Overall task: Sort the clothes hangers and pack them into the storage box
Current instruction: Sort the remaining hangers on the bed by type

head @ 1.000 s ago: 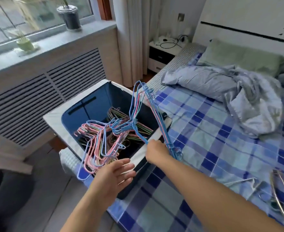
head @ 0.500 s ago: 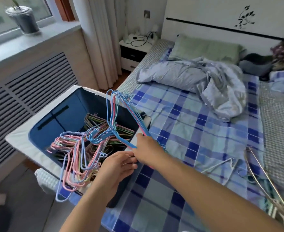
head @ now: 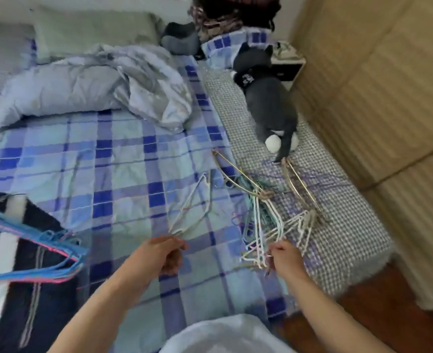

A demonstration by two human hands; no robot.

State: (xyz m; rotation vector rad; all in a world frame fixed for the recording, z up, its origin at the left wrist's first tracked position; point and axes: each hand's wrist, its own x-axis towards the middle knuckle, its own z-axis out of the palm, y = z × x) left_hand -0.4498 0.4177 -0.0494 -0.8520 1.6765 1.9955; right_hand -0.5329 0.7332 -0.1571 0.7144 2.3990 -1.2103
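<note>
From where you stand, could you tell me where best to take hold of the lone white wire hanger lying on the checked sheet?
Probably at the near end of the lone white wire hanger, from below, where the left hand already reaches; its wires converge there.

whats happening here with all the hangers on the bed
A person is sorting wire hangers on a bed. The right hand grips the white hangers at the near end of a tangled pile, and the left hand pinches a lone pale hanger. A blue and pink hanger bundle lies across the storage box at left.

Rumpled quilt [head: 113, 82]; grey plush toy [head: 269, 98]
</note>
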